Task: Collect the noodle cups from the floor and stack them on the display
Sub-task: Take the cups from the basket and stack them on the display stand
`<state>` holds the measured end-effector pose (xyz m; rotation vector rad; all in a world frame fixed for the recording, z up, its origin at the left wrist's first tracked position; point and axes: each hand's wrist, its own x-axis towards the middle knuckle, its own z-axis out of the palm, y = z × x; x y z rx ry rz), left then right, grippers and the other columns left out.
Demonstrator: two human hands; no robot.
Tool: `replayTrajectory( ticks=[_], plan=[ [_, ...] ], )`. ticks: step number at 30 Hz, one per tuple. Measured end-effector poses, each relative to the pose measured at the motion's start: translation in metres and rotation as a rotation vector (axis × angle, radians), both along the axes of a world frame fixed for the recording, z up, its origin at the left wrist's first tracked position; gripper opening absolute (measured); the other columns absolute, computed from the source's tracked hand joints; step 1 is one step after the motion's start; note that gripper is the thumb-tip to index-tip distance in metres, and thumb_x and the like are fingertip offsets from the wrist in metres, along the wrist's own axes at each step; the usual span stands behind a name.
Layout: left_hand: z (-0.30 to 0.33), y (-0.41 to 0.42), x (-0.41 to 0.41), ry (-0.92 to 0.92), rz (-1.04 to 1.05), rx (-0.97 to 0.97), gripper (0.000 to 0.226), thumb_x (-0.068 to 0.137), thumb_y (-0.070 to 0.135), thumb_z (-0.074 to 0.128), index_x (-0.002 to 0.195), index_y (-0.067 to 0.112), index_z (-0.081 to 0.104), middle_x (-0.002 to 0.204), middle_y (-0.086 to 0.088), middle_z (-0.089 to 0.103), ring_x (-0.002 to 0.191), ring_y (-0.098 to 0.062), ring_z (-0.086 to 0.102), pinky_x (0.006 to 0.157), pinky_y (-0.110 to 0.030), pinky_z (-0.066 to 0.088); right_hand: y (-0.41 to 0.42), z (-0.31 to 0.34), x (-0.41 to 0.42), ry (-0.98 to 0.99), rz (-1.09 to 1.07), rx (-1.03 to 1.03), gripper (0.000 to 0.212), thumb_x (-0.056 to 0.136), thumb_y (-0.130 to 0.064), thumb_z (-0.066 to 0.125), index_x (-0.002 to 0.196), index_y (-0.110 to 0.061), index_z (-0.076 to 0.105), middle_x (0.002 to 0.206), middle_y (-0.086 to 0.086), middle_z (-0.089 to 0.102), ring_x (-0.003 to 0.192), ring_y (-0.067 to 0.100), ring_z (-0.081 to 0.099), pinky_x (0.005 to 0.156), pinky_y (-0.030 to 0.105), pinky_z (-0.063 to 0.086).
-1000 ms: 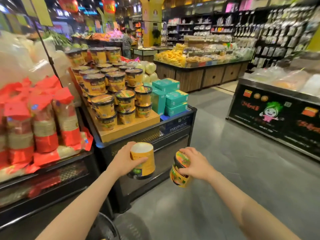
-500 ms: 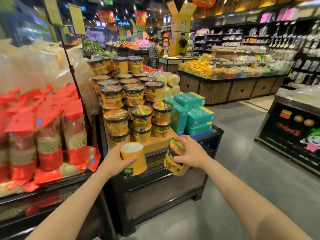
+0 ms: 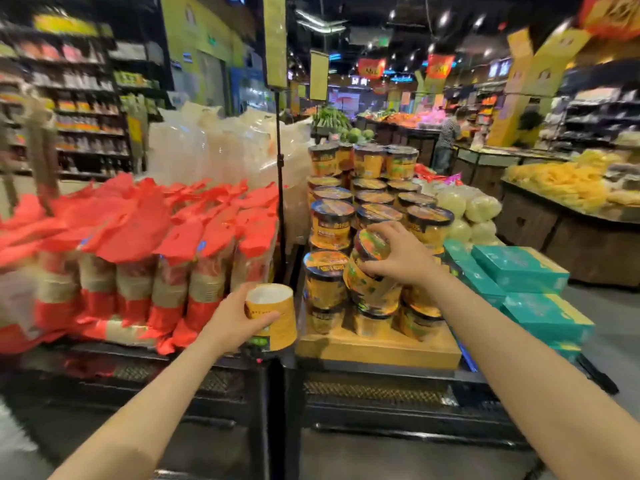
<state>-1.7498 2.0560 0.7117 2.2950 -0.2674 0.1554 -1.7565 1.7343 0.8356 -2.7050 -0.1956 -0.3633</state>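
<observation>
From the head camera, my right hand (image 3: 398, 258) curls round a tilted noodle cup (image 3: 369, 271), holding it against the stacked cups (image 3: 367, 209) on the display (image 3: 377, 348). My left hand (image 3: 235, 320) grips a second noodle cup (image 3: 273, 317) upside down, just before the display's front edge.

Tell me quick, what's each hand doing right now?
Left hand: grip closed round an upside-down noodle cup, held in front of the display.
Right hand: grip closed on a tilted noodle cup at the stacked cups.
</observation>
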Motion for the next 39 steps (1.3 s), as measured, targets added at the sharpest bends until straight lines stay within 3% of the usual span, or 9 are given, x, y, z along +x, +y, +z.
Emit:
replayTrajectory(
  ticks=[4, 9, 19, 22, 25, 29, 32, 35, 39],
  plan=[
    [0.004, 0.016, 0.005, 0.008, 0.075, -0.001, 0.083, 0.077, 0.058, 0.073, 0.143, 0.021, 0.039, 0.136, 0.002, 0.051, 0.1, -0.018, 0.058, 0.084, -0.028, 0.044, 0.023, 0.013, 0.056, 0.004, 0.107, -0.027, 0.089, 0.06, -0.066, 0.063, 0.14, -0.032, 0.041, 0.143, 0.0, 0.04, 0.131, 0.026, 0.041, 0.102, 0.053, 0.041],
    [-0.003, 0.022, 0.001, 0.016, 0.134, -0.001, 0.103, 0.06, 0.087, 0.061, 0.14, 0.025, 0.041, 0.134, 0.008, 0.054, 0.123, -0.012, 0.051, 0.1, -0.036, 0.045, 0.044, 0.015, 0.108, 0.026, 0.177, -0.089, 0.081, 0.065, -0.058, 0.069, 0.134, -0.022, 0.048, 0.139, 0.005, 0.042, 0.129, 0.028, 0.039, 0.099, 0.048, 0.044],
    [-0.014, 0.02, -0.006, 0.034, 0.187, -0.044, 0.093, 0.062, 0.077, 0.065, 0.135, 0.024, 0.045, 0.123, 0.01, 0.059, 0.115, -0.009, 0.056, 0.096, -0.035, 0.049, 0.058, 0.007, 0.128, 0.071, 0.26, -0.165, 0.078, 0.075, -0.061, 0.07, 0.138, -0.02, 0.048, 0.148, 0.003, 0.039, 0.133, 0.024, 0.04, 0.098, 0.042, 0.041],
    [-0.012, 0.013, -0.004, 0.035, 0.159, -0.051, 0.08, 0.063, 0.075, 0.066, 0.128, 0.034, 0.045, 0.122, 0.013, 0.059, 0.115, -0.007, 0.056, 0.096, -0.035, 0.049, 0.056, 0.01, 0.122, 0.106, 0.253, -0.157, 0.08, 0.08, -0.07, 0.058, 0.143, -0.022, 0.044, 0.153, 0.001, 0.034, 0.14, 0.024, 0.033, 0.108, 0.047, 0.035],
    [-0.014, 0.005, 0.0, 0.041, 0.137, -0.085, 0.07, 0.065, 0.071, 0.07, 0.123, 0.039, 0.047, 0.119, 0.015, 0.061, 0.112, -0.003, 0.057, 0.095, -0.035, 0.05, 0.055, 0.003, 0.109, -0.014, 0.274, -0.065, 0.066, 0.088, -0.063, 0.053, 0.14, -0.024, 0.047, 0.149, -0.002, 0.04, 0.138, 0.022, 0.036, 0.113, 0.053, 0.025],
    [-0.015, -0.021, 0.008, 0.044, 0.02, -0.07, 0.08, 0.066, 0.066, 0.072, 0.133, 0.03, 0.046, 0.125, 0.012, 0.058, 0.116, -0.007, 0.055, 0.095, -0.031, 0.047, 0.035, -0.025, 0.068, -0.193, 0.311, 0.06, 0.053, 0.09, -0.049, 0.059, 0.135, -0.021, 0.052, 0.141, 0.0, 0.05, 0.132, 0.02, 0.043, 0.11, 0.048, 0.033],
    [-0.014, -0.052, 0.012, 0.045, -0.086, -0.019, 0.083, 0.071, 0.061, 0.073, 0.14, 0.026, 0.042, 0.129, 0.013, 0.052, 0.12, -0.007, 0.05, 0.095, -0.026, 0.042, 0.015, -0.058, 0.023, -0.175, 0.285, 0.08, 0.052, 0.089, -0.042, 0.064, 0.135, -0.021, 0.052, 0.152, 0.0, 0.036, 0.141, 0.018, 0.029, 0.115, 0.041, 0.029],
    [-0.014, -0.086, 0.014, 0.059, -0.181, 0.021, 0.096, 0.064, 0.076, 0.067, 0.142, 0.028, 0.04, 0.134, 0.01, 0.053, 0.124, -0.01, 0.049, 0.102, -0.035, 0.045, -0.008, -0.09, -0.014, -0.186, 0.17, 0.134, 0.054, 0.089, -0.04, 0.066, 0.137, -0.025, 0.048, 0.156, -0.004, 0.026, 0.144, 0.015, 0.022, 0.113, 0.035, 0.027],
    [-0.002, -0.124, 0.021, 0.084, -0.283, 0.007, 0.094, 0.065, 0.073, 0.068, 0.143, 0.03, 0.038, 0.134, 0.009, 0.049, 0.118, -0.015, 0.054, 0.098, -0.035, 0.049, -0.017, -0.097, -0.029, -0.111, 0.084, 0.112, 0.066, 0.093, -0.046, 0.058, 0.15, -0.038, 0.026, 0.161, -0.009, 0.012, 0.148, 0.013, 0.012, 0.117, 0.041, 0.027]
  ],
)
